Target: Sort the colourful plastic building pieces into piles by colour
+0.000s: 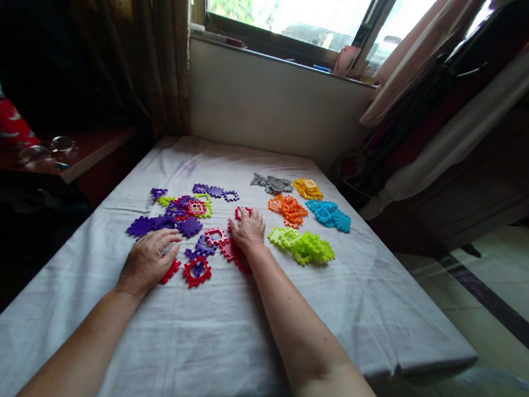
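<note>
My left hand (149, 260) rests on the cloth with fingers bent and the thumb apart, beside a red toothed plastic piece (171, 272) and below several purple pieces (144, 227). My right hand (248, 229) lies with fingers spread over a red square frame (242, 212); more red pieces (230, 251) show under its palm and wrist. Between the hands are a red toothed ring (197, 272), overlapping a purple piece, and a red frame (215, 236). Farther back, purple, red and lime interlocking pieces (182, 207) lie mixed. What sits under the palms is hidden.
Right of my right hand lie piles of lime (306, 248), orange (288, 211), blue (329, 215), yellow (308, 188) and grey (272, 184) pieces. A purple row (215, 192) lies behind. The cloth-covered table (209, 345) meets a wall below the window.
</note>
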### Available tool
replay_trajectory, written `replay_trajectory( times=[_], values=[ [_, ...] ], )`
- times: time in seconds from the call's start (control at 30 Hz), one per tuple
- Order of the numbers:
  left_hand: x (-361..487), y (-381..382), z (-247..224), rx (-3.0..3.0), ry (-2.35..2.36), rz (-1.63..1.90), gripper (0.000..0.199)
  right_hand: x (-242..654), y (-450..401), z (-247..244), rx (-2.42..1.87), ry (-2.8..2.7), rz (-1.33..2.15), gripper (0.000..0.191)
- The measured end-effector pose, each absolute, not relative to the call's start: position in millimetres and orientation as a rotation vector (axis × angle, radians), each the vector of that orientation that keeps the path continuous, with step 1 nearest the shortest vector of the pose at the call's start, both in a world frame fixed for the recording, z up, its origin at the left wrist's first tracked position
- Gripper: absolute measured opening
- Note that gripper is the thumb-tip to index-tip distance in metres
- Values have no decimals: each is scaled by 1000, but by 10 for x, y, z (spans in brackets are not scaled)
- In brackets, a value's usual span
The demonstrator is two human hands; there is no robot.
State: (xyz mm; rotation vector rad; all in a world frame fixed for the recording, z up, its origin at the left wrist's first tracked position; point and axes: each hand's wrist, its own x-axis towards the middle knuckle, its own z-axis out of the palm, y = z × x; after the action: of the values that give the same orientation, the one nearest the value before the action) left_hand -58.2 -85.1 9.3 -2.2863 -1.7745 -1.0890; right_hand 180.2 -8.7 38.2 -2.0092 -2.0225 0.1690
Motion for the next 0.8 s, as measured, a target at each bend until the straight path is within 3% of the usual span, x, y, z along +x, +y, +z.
replay_trajectory(
  times=[0.4,0.57,0.8],
  values=[
    [-481,-883,152,-2285,-1727,-1195,27,1365,57,475,-1748,-2163,203,39],
    [-478,-886,156,-2279,-1724,-1202,26,1325,329,610,-1782,-2398,304,56],
    [-472,-896,149,-2287,-1774,-1199,25,1369,356,596,-1653,-2408,238,53]
  ],
)
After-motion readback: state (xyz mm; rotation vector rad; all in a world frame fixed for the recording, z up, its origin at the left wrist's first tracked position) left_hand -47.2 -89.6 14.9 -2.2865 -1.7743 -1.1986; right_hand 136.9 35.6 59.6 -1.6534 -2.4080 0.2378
